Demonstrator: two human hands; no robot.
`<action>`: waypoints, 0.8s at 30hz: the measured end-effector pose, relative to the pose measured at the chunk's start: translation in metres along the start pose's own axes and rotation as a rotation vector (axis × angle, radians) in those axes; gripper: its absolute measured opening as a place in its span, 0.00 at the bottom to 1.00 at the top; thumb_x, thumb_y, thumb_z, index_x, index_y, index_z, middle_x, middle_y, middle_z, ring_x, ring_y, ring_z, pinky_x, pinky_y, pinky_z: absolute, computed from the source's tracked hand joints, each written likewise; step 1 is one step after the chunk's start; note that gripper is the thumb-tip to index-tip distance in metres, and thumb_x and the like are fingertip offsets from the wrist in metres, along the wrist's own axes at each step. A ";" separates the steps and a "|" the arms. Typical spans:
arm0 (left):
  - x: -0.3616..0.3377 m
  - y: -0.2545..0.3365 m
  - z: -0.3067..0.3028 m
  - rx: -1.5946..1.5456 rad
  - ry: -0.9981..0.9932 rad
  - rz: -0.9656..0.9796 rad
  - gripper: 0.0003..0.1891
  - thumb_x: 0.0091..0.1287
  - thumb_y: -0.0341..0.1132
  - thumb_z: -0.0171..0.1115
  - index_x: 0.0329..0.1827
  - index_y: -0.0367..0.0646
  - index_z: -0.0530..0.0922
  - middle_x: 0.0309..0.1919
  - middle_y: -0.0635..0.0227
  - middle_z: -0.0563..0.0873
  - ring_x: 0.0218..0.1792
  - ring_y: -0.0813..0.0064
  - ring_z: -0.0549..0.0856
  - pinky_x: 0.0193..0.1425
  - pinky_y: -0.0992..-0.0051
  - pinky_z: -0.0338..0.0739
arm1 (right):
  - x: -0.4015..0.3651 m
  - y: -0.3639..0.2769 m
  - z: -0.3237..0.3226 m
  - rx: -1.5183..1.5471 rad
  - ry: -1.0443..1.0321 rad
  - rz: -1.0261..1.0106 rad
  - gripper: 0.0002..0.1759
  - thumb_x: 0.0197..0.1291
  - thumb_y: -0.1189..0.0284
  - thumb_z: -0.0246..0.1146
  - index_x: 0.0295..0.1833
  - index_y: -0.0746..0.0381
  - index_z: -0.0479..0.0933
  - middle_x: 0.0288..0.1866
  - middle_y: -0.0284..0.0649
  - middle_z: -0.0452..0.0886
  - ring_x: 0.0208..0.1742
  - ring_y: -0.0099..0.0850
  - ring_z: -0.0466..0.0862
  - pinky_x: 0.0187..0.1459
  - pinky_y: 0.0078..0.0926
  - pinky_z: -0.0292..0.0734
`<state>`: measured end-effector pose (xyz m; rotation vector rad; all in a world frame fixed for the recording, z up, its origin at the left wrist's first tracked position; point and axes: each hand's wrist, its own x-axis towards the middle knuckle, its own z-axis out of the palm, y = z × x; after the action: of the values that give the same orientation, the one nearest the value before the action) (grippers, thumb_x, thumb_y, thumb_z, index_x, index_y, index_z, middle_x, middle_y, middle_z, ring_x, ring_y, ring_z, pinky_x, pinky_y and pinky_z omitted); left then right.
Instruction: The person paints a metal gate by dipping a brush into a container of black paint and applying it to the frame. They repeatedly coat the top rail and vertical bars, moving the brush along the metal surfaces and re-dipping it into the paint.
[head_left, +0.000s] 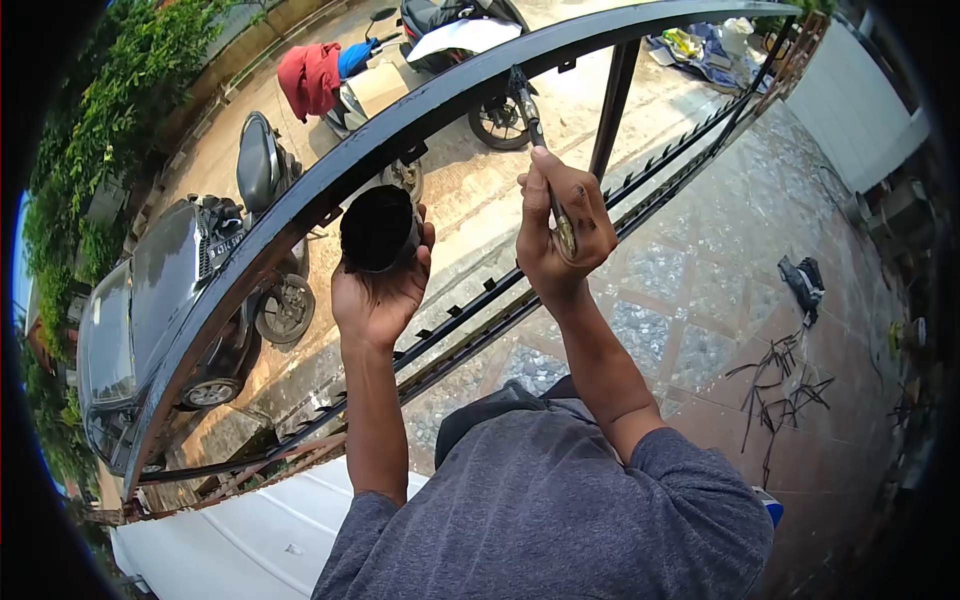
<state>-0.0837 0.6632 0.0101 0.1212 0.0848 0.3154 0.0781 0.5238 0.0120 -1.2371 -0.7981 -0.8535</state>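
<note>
Gripping a paintbrush (540, 150), the right hand (562, 225) touches its bristles to the black gate rail (330, 180); the left hand (382, 290) cups a paint can (378, 228).

Paint cup (378, 228), black inside, mouth toward camera; brush (533, 125) tip touching arched rail (300, 205).

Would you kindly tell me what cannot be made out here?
Head view: how full the cup in the left hand is; its inside shows only black.
Head view: the brush handle's middle, covered by the right hand.
Head view: the brush tip, dark against the black rail.
Head view: the car, crossed by the rail and cut by the lens border.
</note>
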 end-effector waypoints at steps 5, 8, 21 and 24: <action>-0.001 0.002 -0.004 0.009 -0.001 0.005 0.29 0.78 0.51 0.45 0.72 0.37 0.69 0.65 0.45 0.77 0.63 0.42 0.78 0.60 0.50 0.84 | -0.014 -0.024 0.010 0.067 -0.222 -0.059 0.21 0.57 0.85 0.67 0.57 0.64 0.82 0.40 0.42 0.84 0.32 0.34 0.85 0.33 0.27 0.81; -0.002 0.004 -0.003 -0.005 -0.006 -0.006 0.29 0.79 0.51 0.46 0.71 0.37 0.70 0.64 0.45 0.78 0.63 0.42 0.78 0.59 0.51 0.84 | -0.011 -0.010 -0.001 0.039 -0.063 -0.067 0.19 0.58 0.85 0.67 0.56 0.65 0.83 0.40 0.43 0.84 0.33 0.33 0.86 0.33 0.27 0.81; -0.008 0.010 -0.015 0.005 0.001 0.026 0.28 0.77 0.50 0.51 0.73 0.40 0.69 0.69 0.46 0.72 0.65 0.46 0.76 0.60 0.54 0.83 | 0.030 -0.006 -0.016 0.466 -0.272 0.383 0.10 0.67 0.82 0.63 0.51 0.67 0.84 0.37 0.41 0.86 0.34 0.25 0.89 0.32 0.19 0.86; -0.009 0.010 -0.018 -0.007 -0.014 0.027 0.28 0.77 0.49 0.50 0.73 0.40 0.69 0.69 0.46 0.72 0.65 0.46 0.76 0.61 0.53 0.83 | 0.049 0.017 -0.033 0.123 -0.082 0.247 0.09 0.66 0.82 0.63 0.50 0.66 0.84 0.35 0.40 0.86 0.33 0.25 0.88 0.30 0.20 0.83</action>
<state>-0.0969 0.6717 -0.0062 0.1178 0.0682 0.3419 0.1172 0.4873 0.0420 -1.2371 -0.7340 -0.5488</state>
